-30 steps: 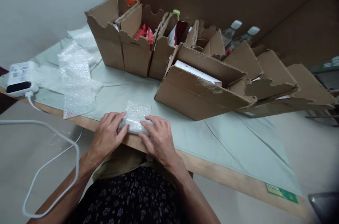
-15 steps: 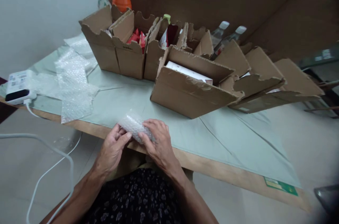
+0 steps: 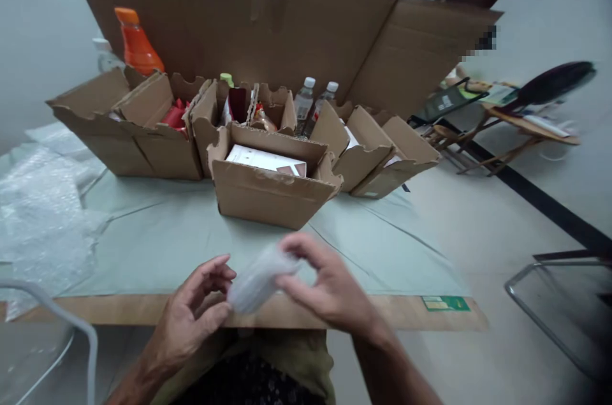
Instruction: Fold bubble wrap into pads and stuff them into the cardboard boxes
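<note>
Blurred by motion, a rolled piece of bubble wrap (image 3: 261,277) is held tilted over the table's front edge. My right hand (image 3: 329,287) pinches its upper right end between thumb and fingers. Around the lower left end, my left hand (image 3: 198,303) has its thumb and curled fingers apart; whether the fingertips touch the wrap I cannot tell. Whether anything lies inside the roll does not show. More bubble wrap (image 3: 45,220) lies loose on the table at the left.
Several cardboard boxes (image 3: 268,198) stand across the table (image 3: 157,245); the front one holds a white box (image 3: 262,159). Behind them are an orange bottle (image 3: 138,44), clear bottles (image 3: 303,102) and a tall cardboard panel (image 3: 287,16). A grey cable (image 3: 57,309) loops at the lower left.
My left hand has loosened from the bubble wrap, while my right hand has shifted to its upper right end. The camera view has swung up and to the right.
</note>
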`<state>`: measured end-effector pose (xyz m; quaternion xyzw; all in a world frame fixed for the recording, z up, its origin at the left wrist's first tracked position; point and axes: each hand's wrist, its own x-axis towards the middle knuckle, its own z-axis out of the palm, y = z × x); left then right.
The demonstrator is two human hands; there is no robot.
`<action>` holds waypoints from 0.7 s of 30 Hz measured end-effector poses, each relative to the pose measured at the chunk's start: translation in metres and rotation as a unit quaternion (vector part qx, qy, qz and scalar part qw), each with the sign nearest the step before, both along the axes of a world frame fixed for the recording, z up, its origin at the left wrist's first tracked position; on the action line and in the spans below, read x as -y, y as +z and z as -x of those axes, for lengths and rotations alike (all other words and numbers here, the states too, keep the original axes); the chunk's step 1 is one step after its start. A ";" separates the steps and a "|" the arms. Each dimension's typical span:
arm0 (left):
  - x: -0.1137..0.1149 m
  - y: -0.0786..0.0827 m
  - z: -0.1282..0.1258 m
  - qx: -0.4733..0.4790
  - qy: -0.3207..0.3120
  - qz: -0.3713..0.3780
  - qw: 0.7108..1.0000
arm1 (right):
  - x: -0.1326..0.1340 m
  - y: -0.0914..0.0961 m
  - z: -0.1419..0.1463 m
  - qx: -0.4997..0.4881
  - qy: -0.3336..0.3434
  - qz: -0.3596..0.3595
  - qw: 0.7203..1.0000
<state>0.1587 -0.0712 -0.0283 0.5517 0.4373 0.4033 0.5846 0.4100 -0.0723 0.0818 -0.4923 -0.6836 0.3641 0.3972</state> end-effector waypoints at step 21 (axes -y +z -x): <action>-0.016 -0.031 -0.011 -0.117 0.061 -0.204 0.970 | -0.125 0.105 -0.084 0.392 -0.319 -0.222 0.834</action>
